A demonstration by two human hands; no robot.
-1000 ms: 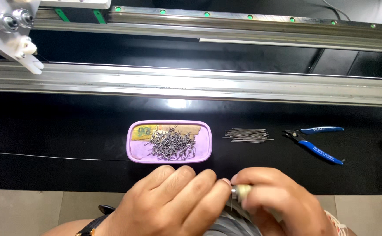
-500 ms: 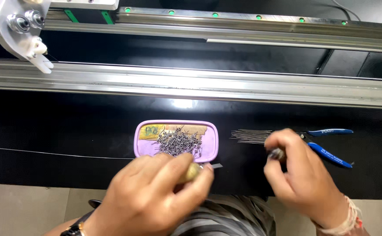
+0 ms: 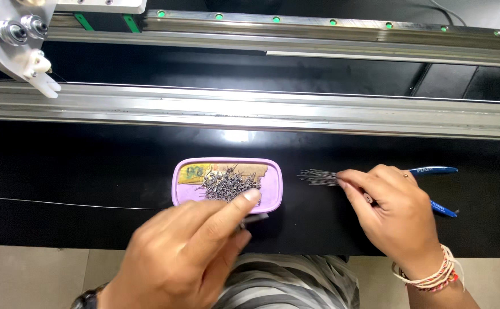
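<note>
At centre right, the right hand (image 3: pixel 396 214) is pinched on the thin wire bundle (image 3: pixel 317 177); one strand is best drawn singly while the left hand (image 3: pixel 190 252), lower centre, apparently grips a small tool beside the purple tray (image 3: pixel 227 201).

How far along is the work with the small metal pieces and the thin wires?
Looks done: a heap of small metal pieces lies in the purple tray. In hand: the left hand pinches a small metal part beside the tray; the right hand touches the bundle of thin wires. Left: that bundle, apparently.
</note>
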